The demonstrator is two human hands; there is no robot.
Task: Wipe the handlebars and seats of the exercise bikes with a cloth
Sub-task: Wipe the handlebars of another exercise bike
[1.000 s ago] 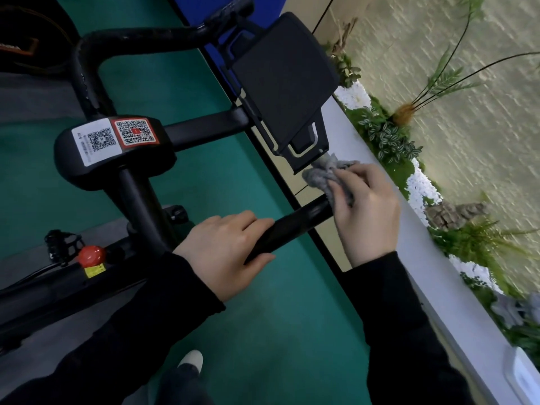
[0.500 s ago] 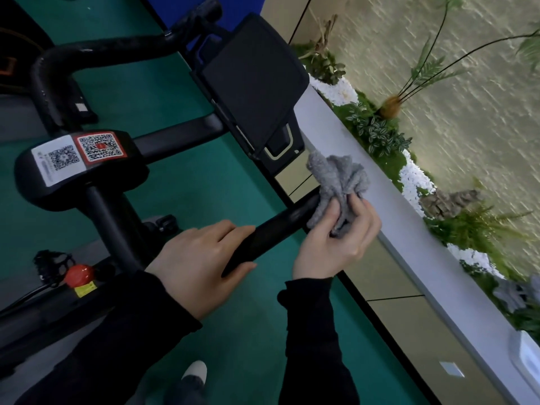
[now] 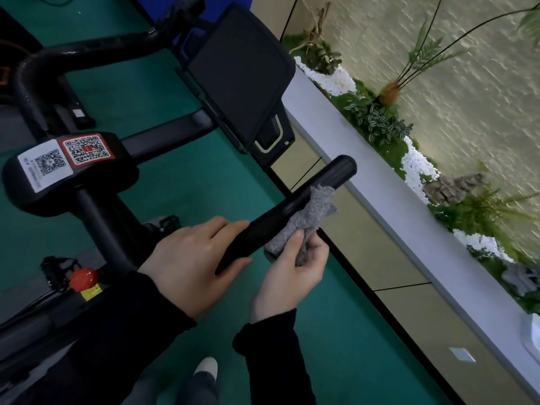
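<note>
The left hand (image 3: 187, 258) is curled around the near handlebar (image 3: 277, 220). Just beside it, the grey cloth (image 3: 306, 220) is pinched by the right hand (image 3: 292, 276) and held against the bar. Farther off, a black console (image 3: 239, 80) is mounted.

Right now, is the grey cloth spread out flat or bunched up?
Bunched up. The grey cloth is crumpled into folds, pinched in the right hand, and pressed against the side of the black handlebar.
</note>
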